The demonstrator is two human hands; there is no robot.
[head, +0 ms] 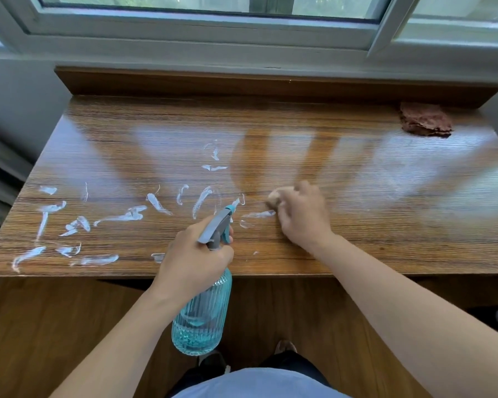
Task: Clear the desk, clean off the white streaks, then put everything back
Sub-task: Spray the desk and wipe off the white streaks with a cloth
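Blue-tinted ribbed clear spray bottle (201,317) hangs just off the near edge of the wood-grain table (357,173), with a shallow pool of blue liquid low in its body and the rest looking empty. Its long axis runs from the base, nearest the person, up and away to the grey trigger head with a teal nozzle tip (218,225), which points out over the table toward the smears. The left hand (196,257) provides the grip: fingers curl round the neck just under the trigger, hiding the neck itself.

White streaks (121,216) lie scattered over the left and middle of the table, most of them near the front edge, a few further back toward the middle. The right hand (301,214) rests on the surface just right of the nozzle, its fingers bunched over a small pale wad (275,198) pressed to the wood beside one streak; only a corner of the wad shows and it is blurred, so I cannot tell whether it is cloth or paper.

At the far right corner sits a crumpled reddish-brown rag (426,123), well apart from both hands. Window glare washes over much of the right half of the table.
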